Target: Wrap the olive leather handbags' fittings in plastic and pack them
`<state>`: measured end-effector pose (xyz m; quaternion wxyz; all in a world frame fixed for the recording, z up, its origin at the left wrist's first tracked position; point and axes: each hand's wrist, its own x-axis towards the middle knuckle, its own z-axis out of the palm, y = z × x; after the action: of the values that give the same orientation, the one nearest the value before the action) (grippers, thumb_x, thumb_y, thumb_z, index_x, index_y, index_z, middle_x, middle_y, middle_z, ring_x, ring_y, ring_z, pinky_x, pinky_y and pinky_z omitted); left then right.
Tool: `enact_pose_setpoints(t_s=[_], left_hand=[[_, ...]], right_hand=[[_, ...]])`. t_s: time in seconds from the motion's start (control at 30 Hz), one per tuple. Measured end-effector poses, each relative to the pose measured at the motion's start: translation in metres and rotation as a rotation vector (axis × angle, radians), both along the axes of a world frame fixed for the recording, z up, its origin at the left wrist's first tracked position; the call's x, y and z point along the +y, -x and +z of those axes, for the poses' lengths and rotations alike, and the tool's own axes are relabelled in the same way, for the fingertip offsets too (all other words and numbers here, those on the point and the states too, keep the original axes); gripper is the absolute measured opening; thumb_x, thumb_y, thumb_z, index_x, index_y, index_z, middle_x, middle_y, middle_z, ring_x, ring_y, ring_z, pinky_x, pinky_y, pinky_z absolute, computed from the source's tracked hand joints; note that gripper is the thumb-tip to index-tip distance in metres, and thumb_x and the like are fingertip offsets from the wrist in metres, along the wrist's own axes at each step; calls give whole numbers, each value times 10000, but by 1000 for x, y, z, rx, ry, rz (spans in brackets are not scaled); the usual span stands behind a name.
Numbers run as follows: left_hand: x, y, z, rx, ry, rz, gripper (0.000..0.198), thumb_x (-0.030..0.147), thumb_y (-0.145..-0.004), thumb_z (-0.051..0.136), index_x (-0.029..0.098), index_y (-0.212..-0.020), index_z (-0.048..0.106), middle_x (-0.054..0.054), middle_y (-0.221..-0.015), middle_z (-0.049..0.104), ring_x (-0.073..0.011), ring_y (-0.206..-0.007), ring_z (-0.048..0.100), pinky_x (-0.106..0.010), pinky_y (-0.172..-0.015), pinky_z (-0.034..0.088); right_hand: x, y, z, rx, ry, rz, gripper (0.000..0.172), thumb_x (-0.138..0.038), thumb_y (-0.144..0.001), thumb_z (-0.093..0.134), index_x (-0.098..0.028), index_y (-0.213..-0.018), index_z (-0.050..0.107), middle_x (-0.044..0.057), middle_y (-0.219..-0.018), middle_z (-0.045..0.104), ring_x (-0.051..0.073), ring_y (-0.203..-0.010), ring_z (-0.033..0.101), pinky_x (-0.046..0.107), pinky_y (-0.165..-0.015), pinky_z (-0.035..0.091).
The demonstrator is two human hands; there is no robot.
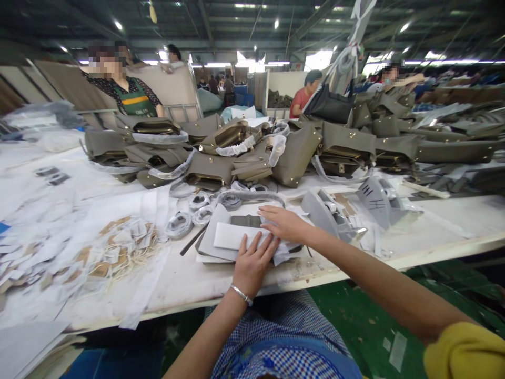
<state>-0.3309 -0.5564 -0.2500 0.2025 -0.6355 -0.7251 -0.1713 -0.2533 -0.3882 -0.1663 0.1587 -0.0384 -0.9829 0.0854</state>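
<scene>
My left hand (252, 263), with a silver bangle at the wrist, lies with its fingers spread on a folded white sheet (231, 236). Beside it my right hand (286, 223) rests with fingers stretched out over the sheet's far right end. Under the sheet is a flat olive-grey piece (245, 220), partly covered, so I cannot tell its kind. Larger pale sheets (207, 245) stick out on the left below it. A grey strap (256, 195) curves behind the stack, and crumpled thin wrapping (281, 255) pokes out near my left fingertips.
Olive handbags (295, 152) are heaped along the back of the white table (173, 279). Coiled wrapped straps (179, 225) lie at left of the stack, paper tags with strings (122, 245) farther left. Grey card pieces (321, 213) stand at right. Co-workers (126, 89) are beyond the table.
</scene>
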Motion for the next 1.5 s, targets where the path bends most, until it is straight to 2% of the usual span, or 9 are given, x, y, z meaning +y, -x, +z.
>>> enact_pose_setpoints(t_s=[0.1, 0.33, 0.43, 0.6, 0.8, 0.93, 1.13, 1.3, 1.5], left_hand=[[-1, -1, -1, 5, -4, 5, 540, 310, -917, 489, 332, -1428, 314, -2, -1411, 485, -222, -1339, 399, -536, -1140, 270], [-4, -5, 1, -18, 4, 2, 510, 270, -935, 451, 343, -1423, 322, 3, -1420, 472, -235, -1345, 389, -549, -1125, 296], [-4, -6, 3, -28, -2, 8, 498, 278, -938, 447, 359, -1415, 331, 17, -1410, 485, -231, -1330, 410, -549, -1124, 302], [-4, -6, 3, -43, 0, -13, 509, 253, -933, 465, 358, -1413, 335, 12, -1408, 488, -233, -1338, 399, -552, -1137, 278], [-4, -6, 5, -89, 29, -22, 534, 237, -934, 460, 366, -1427, 298, 27, -1430, 457, -239, -1343, 390, -567, -1139, 259], [-4, -6, 8, -112, 45, -24, 547, 232, -928, 471, 367, -1429, 297, 24, -1433, 451, -240, -1349, 381, -557, -1147, 244], [-4, -8, 11, -113, 60, -16, 542, 219, -931, 449, 352, -1435, 298, 22, -1431, 450, -237, -1351, 381, -543, -1162, 215], [-4, -7, 12, -83, 54, -13, 568, 228, -914, 485, 348, -1436, 298, 6, -1431, 451, -244, -1348, 385, -539, -1150, 243], [-4, -8, 13, -83, 85, -4, 581, 241, -912, 491, 351, -1440, 278, 24, -1450, 422, -243, -1363, 359, -553, -1150, 233]], right_hand=[[20, 26, -15, -237, -12, 57, 444, -347, -929, 480, -118, -1308, 512, 161, -1365, 510, 268, -1292, 440, 433, -1062, 340], [14, 22, -27, -313, -189, -170, 428, -410, -952, 404, -84, -1025, 672, 199, -1058, 686, 298, -1089, 596, 528, -1047, 276], [17, 17, -25, -319, -169, -50, 376, -337, -963, 391, -104, -982, 686, 176, -1060, 691, 281, -1118, 582, 534, -1053, 268], [27, -8, -22, -279, 37, 98, 354, -289, -977, 359, -178, -1189, 620, 105, -1256, 617, 242, -1272, 468, 547, -1088, 249], [-9, -83, -23, 96, 121, 55, 330, -278, -938, 494, -224, -1254, 574, 68, -1253, 622, 195, -1231, 509, 432, -1080, 360], [-41, -124, -54, 241, -23, 68, 383, -233, -871, 610, -250, -1252, 570, 48, -1175, 669, 196, -1129, 574, 372, -950, 476], [-52, -115, -99, 197, -80, 8, 339, -196, -890, 558, -250, -1223, 600, 54, -1132, 689, 204, -1022, 614, 370, -837, 510], [-61, -115, -94, 305, 30, 54, 239, -168, -907, 489, -235, -1020, 688, 42, -974, 733, 167, -868, 645, 330, -749, 513], [-81, -134, -90, 265, 54, 143, 202, -197, -903, 509, -229, -1010, 678, 30, -942, 738, 163, -810, 658, 341, -746, 524]])
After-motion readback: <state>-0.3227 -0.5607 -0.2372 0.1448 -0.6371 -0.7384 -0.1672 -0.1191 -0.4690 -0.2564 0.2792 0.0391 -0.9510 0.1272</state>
